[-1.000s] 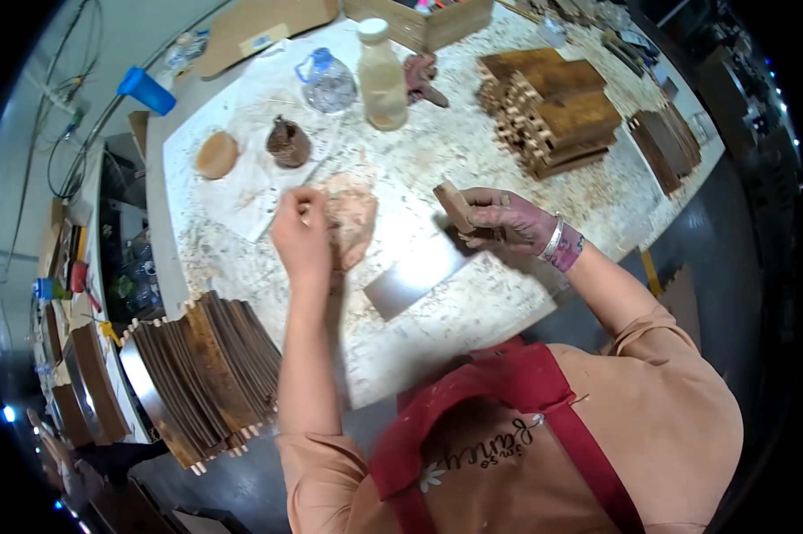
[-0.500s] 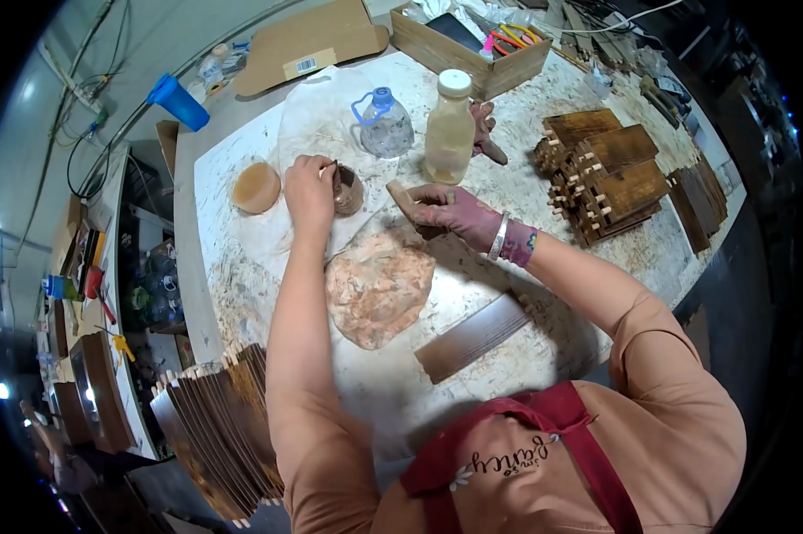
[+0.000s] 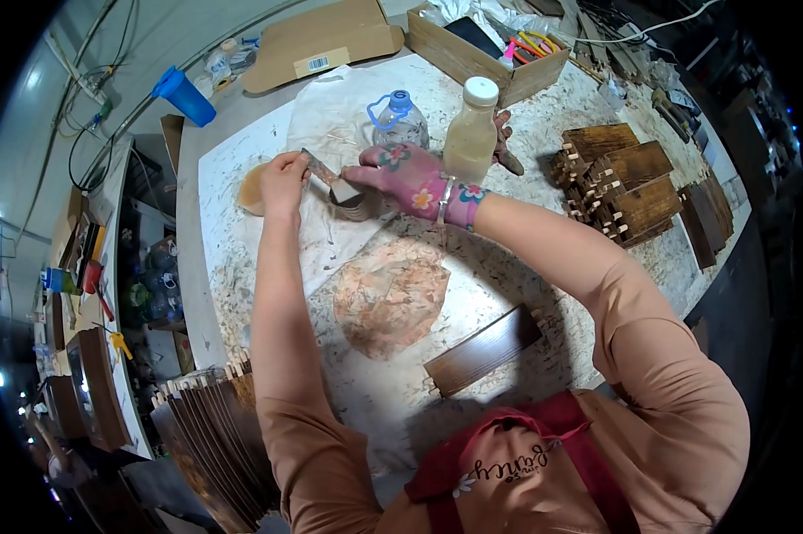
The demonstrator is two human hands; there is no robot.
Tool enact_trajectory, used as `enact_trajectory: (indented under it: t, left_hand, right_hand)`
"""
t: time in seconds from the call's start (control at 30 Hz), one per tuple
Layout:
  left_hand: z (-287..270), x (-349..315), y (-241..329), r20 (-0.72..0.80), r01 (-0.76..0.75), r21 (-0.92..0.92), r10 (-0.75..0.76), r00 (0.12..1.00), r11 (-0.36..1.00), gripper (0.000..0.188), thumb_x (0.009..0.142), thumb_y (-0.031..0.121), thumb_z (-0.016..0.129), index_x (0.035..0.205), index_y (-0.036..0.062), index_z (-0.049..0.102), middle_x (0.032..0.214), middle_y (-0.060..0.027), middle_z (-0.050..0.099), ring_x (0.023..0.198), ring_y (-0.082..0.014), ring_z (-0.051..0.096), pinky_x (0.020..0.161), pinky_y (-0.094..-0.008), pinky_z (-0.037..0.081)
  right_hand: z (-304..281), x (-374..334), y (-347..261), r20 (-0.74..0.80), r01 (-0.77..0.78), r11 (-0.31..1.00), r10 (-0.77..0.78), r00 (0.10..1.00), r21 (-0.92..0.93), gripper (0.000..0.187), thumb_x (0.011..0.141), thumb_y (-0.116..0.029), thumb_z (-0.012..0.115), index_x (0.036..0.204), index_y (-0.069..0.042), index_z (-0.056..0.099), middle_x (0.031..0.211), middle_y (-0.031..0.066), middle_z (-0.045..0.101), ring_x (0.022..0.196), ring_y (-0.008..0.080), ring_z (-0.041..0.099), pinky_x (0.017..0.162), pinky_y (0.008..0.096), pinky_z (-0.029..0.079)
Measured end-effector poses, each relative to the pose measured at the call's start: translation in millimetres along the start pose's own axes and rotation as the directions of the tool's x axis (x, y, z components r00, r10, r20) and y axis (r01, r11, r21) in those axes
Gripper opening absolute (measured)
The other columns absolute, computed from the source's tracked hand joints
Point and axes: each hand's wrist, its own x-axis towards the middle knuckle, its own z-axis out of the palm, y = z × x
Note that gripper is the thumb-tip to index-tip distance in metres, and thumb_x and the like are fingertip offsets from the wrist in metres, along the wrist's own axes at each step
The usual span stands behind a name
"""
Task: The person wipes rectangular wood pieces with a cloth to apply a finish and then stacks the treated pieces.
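My bare left hand [image 3: 284, 182] pinches a narrow, flat strip smeared with brown [image 3: 318, 165], which looks like a spatula. My right hand [image 3: 409, 181], in a stained pink flowered glove, is closed on a small flat piece with a pale face [image 3: 344, 190]. That piece meets or overlaps the strip's lower end; whether they touch is unclear. Just beneath them stands a brown-stained jar [image 3: 355, 212], its mouth partly hidden. Nearer me lies a dark brown wooden board [image 3: 483, 351] with pale pegs at its ends. Left of my left hand is a round amber tub [image 3: 251, 189], partly covered.
A bottle of yellowish liquid [image 3: 471, 133] and a clear blue-capped jug [image 3: 400, 125] stand beyond my right hand. Pegged boards are stacked at right [image 3: 628, 191] and lower left [image 3: 210, 436]. A stained round sheet [image 3: 391, 298] lies mid-table; a wooden tool box [image 3: 459, 49] sits behind.
My left hand has drawn the strip up out of the jar and moved slightly left. My right hand has swung left with its piece to above the jar. The board's face looks darker.
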Motion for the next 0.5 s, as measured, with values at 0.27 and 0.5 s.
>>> enact_trajectory:
  t: [0.27, 0.5]
  left_hand:
    - [-8.7, -0.3, 1.9, 0.012, 0.036, -0.024, -0.036, 0.999, 0.999, 0.012, 0.09, 0.007, 0.067, 0.097, -0.0034, 0.067, 0.079, -0.0032, 0.065, 0.066, -0.0081, 0.056, 0.059, -0.0211, 0.044]
    - [-6.9, -21.4, 3.4, -0.109, -0.224, 0.19, 0.247, 0.963, 0.956, 0.013, 0.09, 0.008, 0.067, 0.094, -0.0042, 0.065, 0.075, -0.0039, 0.064, 0.066, -0.0095, 0.056, 0.062, -0.0242, 0.046]
  right_hand:
    - [13.7, 1.5, 1.5, -0.046, 0.073, 0.997, -0.075, 0.996, -0.037, 0.044, 0.08, -0.012, 0.063, 0.124, -0.017, 0.058, 0.108, 0.0123, 0.059, 0.103, 0.0324, 0.061, 0.086, 0.043, 0.049]
    - [4.5, -10.8, -7.4, 0.219, -0.495, 0.505, 0.509, 0.832, 0.707, 0.029, 0.088, -0.025, 0.064, 0.109, -0.006, 0.065, 0.095, 0.0127, 0.067, 0.094, 0.0294, 0.065, 0.082, 0.0396, 0.05]
